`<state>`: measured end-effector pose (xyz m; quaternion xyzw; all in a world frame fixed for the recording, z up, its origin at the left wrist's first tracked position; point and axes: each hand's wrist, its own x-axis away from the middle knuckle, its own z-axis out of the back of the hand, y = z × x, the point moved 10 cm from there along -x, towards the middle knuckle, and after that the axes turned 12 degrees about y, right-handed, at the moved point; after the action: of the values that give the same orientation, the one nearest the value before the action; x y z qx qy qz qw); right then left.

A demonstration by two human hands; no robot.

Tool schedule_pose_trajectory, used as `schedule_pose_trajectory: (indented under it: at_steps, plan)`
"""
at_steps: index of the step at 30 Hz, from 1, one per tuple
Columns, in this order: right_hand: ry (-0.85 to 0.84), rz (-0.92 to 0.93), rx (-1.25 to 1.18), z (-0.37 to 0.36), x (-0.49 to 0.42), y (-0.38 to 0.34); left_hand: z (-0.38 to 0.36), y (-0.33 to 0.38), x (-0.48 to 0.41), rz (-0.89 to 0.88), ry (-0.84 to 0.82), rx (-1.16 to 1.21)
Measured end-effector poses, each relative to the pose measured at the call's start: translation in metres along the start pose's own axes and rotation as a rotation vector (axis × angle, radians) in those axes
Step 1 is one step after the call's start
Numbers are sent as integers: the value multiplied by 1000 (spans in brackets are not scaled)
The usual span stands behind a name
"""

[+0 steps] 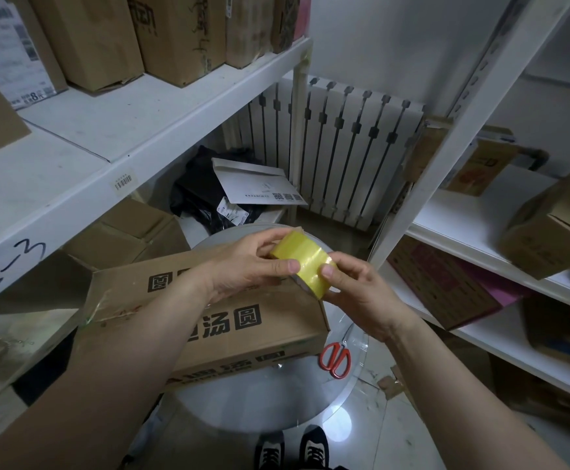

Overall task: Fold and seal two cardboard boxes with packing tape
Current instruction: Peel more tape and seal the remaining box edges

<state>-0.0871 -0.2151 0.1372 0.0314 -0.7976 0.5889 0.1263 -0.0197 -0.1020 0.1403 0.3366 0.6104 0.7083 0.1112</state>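
Both hands are up in the middle of the view, and between them sits the yellow tape roll. The left hand has its fingers curled over the top of the roll with the thumb pressed on the near face, while the right hand grips the other end, thumb laid flat on the tape and fingers tucked underneath. So it's a two-handed hold, thumbs close together but not touching. Directly below the left hand and forearm lies the cardboard box, closed, printed side up, resting on the round table with one end jutting past the rim on the left-hand side. Below the right wrist, just beside the box's near corner, are the red-handled scissors — flat on the table, blades pointing toward the hands. Beyond the fingertips stands a white radiator, and out past the left hand a white shelf carries more cartons. The person's dark shoes show under the table's near edge.
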Motion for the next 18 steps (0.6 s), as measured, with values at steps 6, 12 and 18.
schedule_pose_trajectory:
  at_steps: [6, 12, 18]
  plan:
    - [79, 25, 203, -9, 0, -10, -9, 10, 0, -156, 35, -208]
    - [-7, 9, 59, -10, 1, -4, -6, 20, 4, -239, 92, -270]
    - [-132, -61, -21, -13, 7, 0, -3, 15, 5, -233, 144, -227]
